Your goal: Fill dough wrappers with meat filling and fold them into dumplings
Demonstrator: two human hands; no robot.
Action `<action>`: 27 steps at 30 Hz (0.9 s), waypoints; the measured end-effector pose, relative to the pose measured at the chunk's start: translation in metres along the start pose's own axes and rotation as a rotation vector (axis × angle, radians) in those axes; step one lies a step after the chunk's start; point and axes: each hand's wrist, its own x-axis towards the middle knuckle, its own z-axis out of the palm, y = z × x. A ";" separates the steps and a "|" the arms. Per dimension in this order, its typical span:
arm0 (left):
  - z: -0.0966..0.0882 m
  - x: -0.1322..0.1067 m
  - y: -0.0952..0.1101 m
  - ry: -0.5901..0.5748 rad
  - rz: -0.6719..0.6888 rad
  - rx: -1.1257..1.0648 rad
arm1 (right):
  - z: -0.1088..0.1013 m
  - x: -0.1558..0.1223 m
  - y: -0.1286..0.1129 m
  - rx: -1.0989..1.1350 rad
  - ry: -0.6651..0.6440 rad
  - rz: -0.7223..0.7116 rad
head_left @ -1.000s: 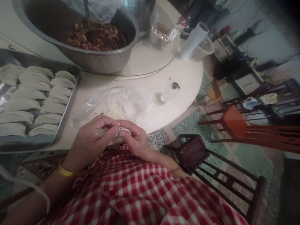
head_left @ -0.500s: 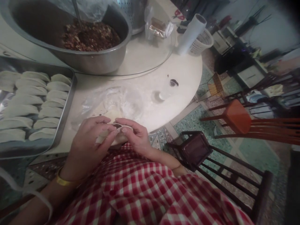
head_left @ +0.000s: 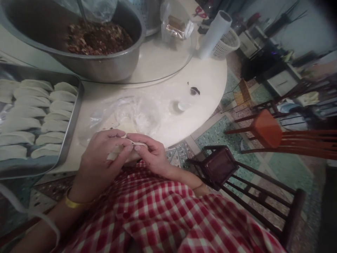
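Between my two hands, at the table's front edge, is a dumpling (head_left: pixel 136 143) with a pale dough wrapper. My left hand (head_left: pixel 105 149) grips its left part, thumb and fingers pinching the dough rim. My right hand (head_left: pixel 151 151) pinches the rim from the right. The dumpling's underside is mostly hidden by my fingers. Just beyond my hands lies a floury clear plastic sheet (head_left: pixel 147 112) with some pale dough on it. To the left, a metal tray (head_left: pixel 68 131) holds rows of folded dumplings (head_left: pixel 25 123).
A large metal bowl (head_left: pixel 105 68) of dark minced filling (head_left: pixel 101 38) stands at the back left on a glass turntable (head_left: pixel 163 68). A plastic roll (head_left: pixel 216 35) and white basket (head_left: pixel 226 45) are at the far right. Chairs, including a dark one (head_left: pixel 219 167), stand right of the table.
The dumpling's rim has been pressed closer together, and the dark filling that showed in the gap is now covered. My hands stay in nearly the same place; the view has shifted slightly.
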 end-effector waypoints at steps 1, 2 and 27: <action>0.000 0.000 0.000 0.001 -0.001 0.016 | 0.000 0.000 -0.001 -0.012 0.000 0.006; 0.000 0.000 0.000 0.002 0.003 0.033 | 0.000 0.000 -0.002 -0.021 0.001 0.006; -0.012 0.017 -0.011 -0.140 0.197 -0.037 | -0.002 0.002 -0.003 0.058 0.101 -0.065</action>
